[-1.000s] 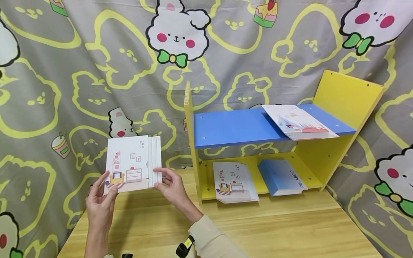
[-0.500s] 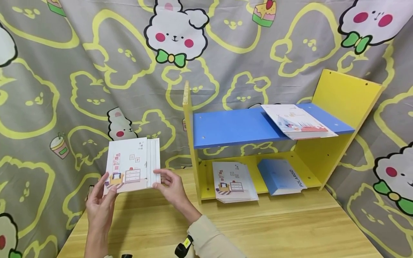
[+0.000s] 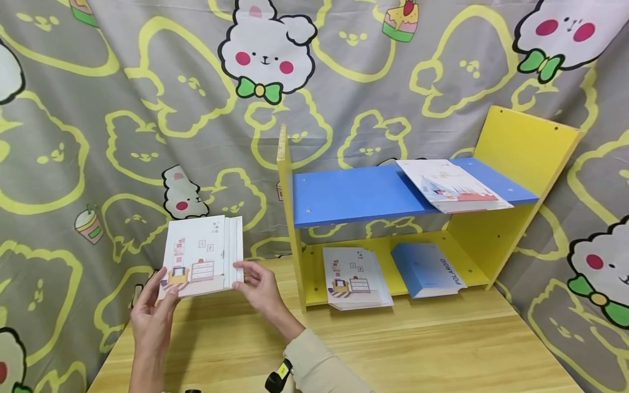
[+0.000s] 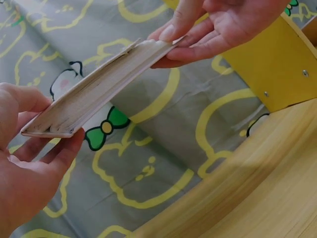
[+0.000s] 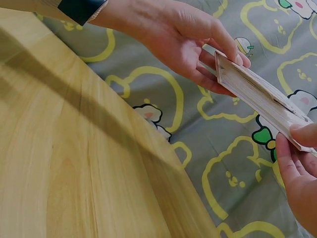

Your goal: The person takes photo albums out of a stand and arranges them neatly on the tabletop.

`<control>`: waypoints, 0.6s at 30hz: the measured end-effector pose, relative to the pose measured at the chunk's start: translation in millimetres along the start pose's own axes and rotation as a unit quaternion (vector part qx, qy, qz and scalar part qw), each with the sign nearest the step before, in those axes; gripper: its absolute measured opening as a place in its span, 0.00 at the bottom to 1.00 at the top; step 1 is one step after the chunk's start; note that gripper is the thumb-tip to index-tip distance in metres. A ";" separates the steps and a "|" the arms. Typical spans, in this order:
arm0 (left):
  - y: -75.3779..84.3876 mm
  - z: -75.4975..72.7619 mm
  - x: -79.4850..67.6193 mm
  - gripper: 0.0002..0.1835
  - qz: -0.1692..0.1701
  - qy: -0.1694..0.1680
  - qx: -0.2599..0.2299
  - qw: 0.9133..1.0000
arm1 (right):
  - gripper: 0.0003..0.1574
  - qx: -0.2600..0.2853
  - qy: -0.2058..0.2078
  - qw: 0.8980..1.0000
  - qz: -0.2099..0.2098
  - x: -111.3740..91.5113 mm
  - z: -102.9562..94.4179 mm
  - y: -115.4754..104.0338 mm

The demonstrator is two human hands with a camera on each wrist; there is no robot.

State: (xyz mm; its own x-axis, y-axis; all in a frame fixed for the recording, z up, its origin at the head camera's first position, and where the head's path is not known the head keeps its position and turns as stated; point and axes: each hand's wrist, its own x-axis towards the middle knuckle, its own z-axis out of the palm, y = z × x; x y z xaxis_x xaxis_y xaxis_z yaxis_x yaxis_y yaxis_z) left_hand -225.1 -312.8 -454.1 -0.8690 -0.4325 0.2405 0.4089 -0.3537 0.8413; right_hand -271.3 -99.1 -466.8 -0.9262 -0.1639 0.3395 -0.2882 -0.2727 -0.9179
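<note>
Both hands hold a white book (image 3: pixel 196 254) up in the air above the left of the table. Its cover shows a drawn room with a yellow armchair and a chest of drawers. My left hand (image 3: pixel 153 303) pinches the lower left corner, thumb on the cover and fingers beneath. At the right edge, by the hinge strip, my right hand (image 3: pixel 260 286) pinches it between thumb and fingers. The left wrist view shows the book (image 4: pixel 94 91) edge-on and tilted, its page block between thin covers. In the right wrist view the book (image 5: pixel 262 94) spans the gap between both hands.
A yellow and blue shelf (image 3: pixel 363 188) stands right of the hands. A similar white book (image 3: pixel 356 278) and a blue POLAROID book (image 3: pixel 427 270) lie on its lower board; another white book (image 3: pixel 452 185) overhangs the blue board. A patterned curtain (image 3: pixel 196 82) hangs behind the table (image 3: pixel 417 349).
The book's far edge has tipped down and back a little, so the cover lies flatter. Both hands keep their grip. The head view has shifted slightly.
</note>
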 end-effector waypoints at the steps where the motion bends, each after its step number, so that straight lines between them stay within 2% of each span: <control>1: -0.2 -0.5 0.1 0.29 0.000 0.000 0.005 1.000 | 0.25 -0.002 0.000 1.000 0.002 0.2 0.2 1.2; 11: -2.0 -4.1 1.1 0.28 -0.013 0.026 0.033 0.999 | 0.26 -0.007 -0.003 1.000 0.020 -0.9 2.1 7.6; 18: -3.9 -7.0 1.4 0.28 -0.017 0.032 0.038 0.999 | 0.26 -0.004 -0.011 1.000 0.028 -2.5 2.7 8.0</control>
State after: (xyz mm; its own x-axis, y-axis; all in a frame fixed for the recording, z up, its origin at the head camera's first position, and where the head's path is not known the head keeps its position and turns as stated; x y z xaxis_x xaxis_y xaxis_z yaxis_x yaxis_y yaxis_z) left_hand -226.0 -317.8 -460.4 -0.8619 -0.4735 0.1815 0.3543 -0.3063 0.8835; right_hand -270.5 -103.5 -474.4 -0.9354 -0.2000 0.2916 -0.2375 -0.2557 -0.9371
